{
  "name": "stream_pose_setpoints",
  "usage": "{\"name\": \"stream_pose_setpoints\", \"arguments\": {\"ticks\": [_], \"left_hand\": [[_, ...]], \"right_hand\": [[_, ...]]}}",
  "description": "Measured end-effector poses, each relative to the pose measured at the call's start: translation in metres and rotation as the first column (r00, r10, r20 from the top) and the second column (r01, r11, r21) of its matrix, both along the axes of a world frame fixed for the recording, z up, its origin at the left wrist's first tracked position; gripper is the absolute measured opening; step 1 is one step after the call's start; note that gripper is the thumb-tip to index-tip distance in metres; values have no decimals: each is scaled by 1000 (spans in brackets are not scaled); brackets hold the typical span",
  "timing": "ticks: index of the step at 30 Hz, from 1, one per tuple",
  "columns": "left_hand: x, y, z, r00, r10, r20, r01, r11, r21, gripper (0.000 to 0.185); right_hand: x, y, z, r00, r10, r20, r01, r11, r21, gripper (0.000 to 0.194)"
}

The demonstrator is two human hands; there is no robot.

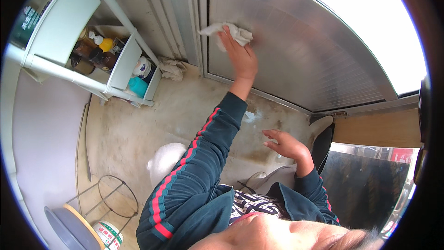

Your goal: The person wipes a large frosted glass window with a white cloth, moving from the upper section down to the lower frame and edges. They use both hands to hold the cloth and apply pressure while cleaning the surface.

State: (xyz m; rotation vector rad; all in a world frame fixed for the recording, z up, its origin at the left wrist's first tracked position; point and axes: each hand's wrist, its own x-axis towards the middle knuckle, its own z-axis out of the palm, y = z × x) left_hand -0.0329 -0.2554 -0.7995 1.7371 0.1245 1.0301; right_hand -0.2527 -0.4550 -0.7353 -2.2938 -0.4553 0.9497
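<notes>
My left hand (242, 55) is spread flat over a crumpled white cloth (242, 34), holding it against the upper left part of a ribbed metal panel (288, 48). An aluminium frame (203, 41) borders that panel. Some of the cloth sticks out to the left past the fingers, and the palm hides the rest. Lower and to the right, my right hand (286, 144) hangs in the air over the stained floor (194, 111). Its fingers point left, slightly bent and apart, with nothing in them.
A pale plastic shelf rack (69, 14) with several bottles stands left; a crumpled rag (172, 69) lies by its foot. At lower left are a wire stand (118, 196), a grey round disc (69, 229) and a white tub (108, 234). A dark glossy panel (367, 184) stands right.
</notes>
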Motion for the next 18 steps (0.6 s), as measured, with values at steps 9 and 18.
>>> {"name": "stream_pose_setpoints", "arguments": {"ticks": [9,18], "left_hand": [[-33,15,24,989,-38,145,25,996,87,72],[17,117,92,961,88,261,-134,978,162,63]], "right_hand": [[2,16,9,999,48,24,-48,999,-19,51],[1,13,5,1000,-21,3,21,998,-51,50]]}}
